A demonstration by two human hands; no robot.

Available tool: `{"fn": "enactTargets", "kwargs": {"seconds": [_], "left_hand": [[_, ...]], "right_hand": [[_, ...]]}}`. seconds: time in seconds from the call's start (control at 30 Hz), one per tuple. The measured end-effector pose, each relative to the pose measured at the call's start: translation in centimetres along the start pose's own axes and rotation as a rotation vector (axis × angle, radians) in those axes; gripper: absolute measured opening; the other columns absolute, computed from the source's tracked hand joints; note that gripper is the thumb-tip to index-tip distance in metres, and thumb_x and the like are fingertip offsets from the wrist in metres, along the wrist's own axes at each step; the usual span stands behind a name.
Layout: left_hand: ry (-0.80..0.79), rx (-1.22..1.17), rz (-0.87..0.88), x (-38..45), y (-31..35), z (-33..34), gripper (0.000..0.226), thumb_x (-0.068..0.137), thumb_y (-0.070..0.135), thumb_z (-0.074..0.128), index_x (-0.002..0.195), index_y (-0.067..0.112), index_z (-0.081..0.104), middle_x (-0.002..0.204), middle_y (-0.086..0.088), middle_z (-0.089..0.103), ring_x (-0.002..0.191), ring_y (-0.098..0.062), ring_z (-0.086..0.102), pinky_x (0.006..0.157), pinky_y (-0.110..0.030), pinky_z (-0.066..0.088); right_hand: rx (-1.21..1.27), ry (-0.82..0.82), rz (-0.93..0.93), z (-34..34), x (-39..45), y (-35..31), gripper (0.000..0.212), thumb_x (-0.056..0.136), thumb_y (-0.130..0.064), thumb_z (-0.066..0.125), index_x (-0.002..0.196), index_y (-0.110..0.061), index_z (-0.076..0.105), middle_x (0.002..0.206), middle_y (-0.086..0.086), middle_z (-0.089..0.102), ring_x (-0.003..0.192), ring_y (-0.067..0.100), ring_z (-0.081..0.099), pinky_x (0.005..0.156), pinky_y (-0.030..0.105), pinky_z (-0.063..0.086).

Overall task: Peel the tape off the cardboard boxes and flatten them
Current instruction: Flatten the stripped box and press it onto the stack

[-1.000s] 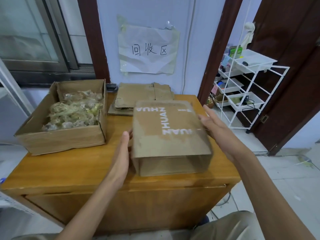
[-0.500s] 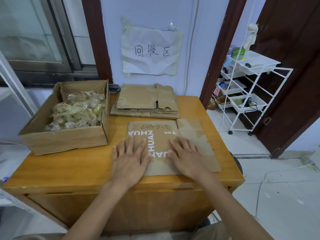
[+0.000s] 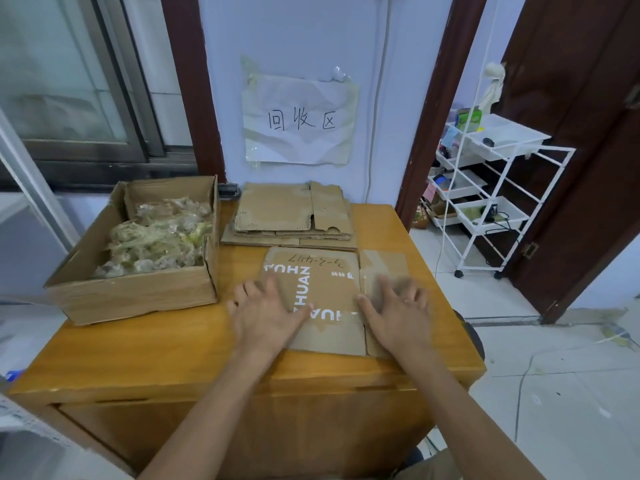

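Both hands have slid apart since half a second ago: left hand (image 3: 265, 315) shifted to the left edge of the flattened box (image 3: 325, 299), right hand (image 3: 398, 311) out over the side flap. A second back that box was still a standing sleeve held between the palms; now it lies pressed flat.

Grip: both hands spread, fingers straight, palms down on the cardboard, pressing and clamped on nothing. The right hand's fingers are motion-blurred, so it looks mid-smoothing.

The flattened box lies printed side up on the counter (image 3: 149, 348), near the front edge, white lettering visible between the hands. No tape is visible on its upper face; the underside is hidden.

Just behind it, against the wall, sits a stack of flat cardboard (image 3: 291, 216), close to the box but apart from it as far as I can tell. To the left is an open carton (image 3: 138, 292) filled with wadded clear tape (image 3: 156, 233).

Judgement: this box looks done with flattening, creases being pressed down. Likely next is moving it onto the stack behind. No unflattened box is in view, so how much of the task remains cannot be told. Slight risk: the side flap could spring back up once the pressure comes off.
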State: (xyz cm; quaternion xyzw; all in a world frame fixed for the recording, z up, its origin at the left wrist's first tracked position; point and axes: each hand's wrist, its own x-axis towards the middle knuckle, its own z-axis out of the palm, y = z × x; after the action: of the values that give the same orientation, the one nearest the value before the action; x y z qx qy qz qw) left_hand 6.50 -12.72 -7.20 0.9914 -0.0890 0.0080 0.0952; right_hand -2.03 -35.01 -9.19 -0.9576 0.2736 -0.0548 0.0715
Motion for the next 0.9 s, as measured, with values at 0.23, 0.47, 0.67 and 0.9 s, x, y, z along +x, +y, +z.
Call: {"fn": "enactTargets", "kwargs": {"seconds": [0.23,0.47,0.67,0.9], "left_hand": [[-0.123,-0.494,-0.195,3.3,-0.2,-2.8,0.096,0.070,0.056,0.090,0.143,0.027,0.033,0.131,-0.007,0.060,0.100,-0.025,0.062,0.071,-0.034,0.052],[0.085,-0.489,-0.003,3.5,-0.1,-5.9,0.088,0.081,0.057,0.079,0.154,0.035,0.037,0.134,-0.003,0.040,0.100,-0.028,0.064,0.087,-0.038,0.056],[0.299,-0.330,0.043,11.2,0.2,-11.0,0.083,0.091,0.071,0.055,0.155,0.025,0.029,0.149,-0.010,0.025,0.115,-0.035,0.057,0.085,-0.042,0.048],[0.110,-0.067,0.066,23.8,1.1,-10.0,0.066,0.102,0.063,0.030,0.161,0.035,0.020,0.170,-0.012,0.008,0.145,-0.047,0.028,0.113,-0.056,0.035]], "right_hand": [[0.239,0.060,0.219,-1.5,0.6,0.6,0.091,0.074,-0.086,0.065,0.140,-0.026,0.047,0.144,0.020,0.037,0.132,0.044,0.036,0.107,0.055,0.037],[0.406,0.182,0.155,-3.5,2.6,-0.2,0.079,0.074,-0.083,0.069,0.136,-0.038,0.056,0.152,0.016,0.036,0.137,0.042,0.033,0.108,0.053,0.039],[0.600,0.269,-0.033,-8.7,10.9,-6.0,0.057,0.081,-0.077,0.068,0.127,-0.044,0.063,0.148,0.006,0.036,0.136,0.034,0.032,0.111,0.048,0.034],[0.669,0.235,-0.110,-6.4,22.8,-10.9,0.042,0.086,-0.068,0.069,0.118,-0.042,0.069,0.143,0.006,0.044,0.136,0.030,0.035,0.113,0.050,0.037]]}}
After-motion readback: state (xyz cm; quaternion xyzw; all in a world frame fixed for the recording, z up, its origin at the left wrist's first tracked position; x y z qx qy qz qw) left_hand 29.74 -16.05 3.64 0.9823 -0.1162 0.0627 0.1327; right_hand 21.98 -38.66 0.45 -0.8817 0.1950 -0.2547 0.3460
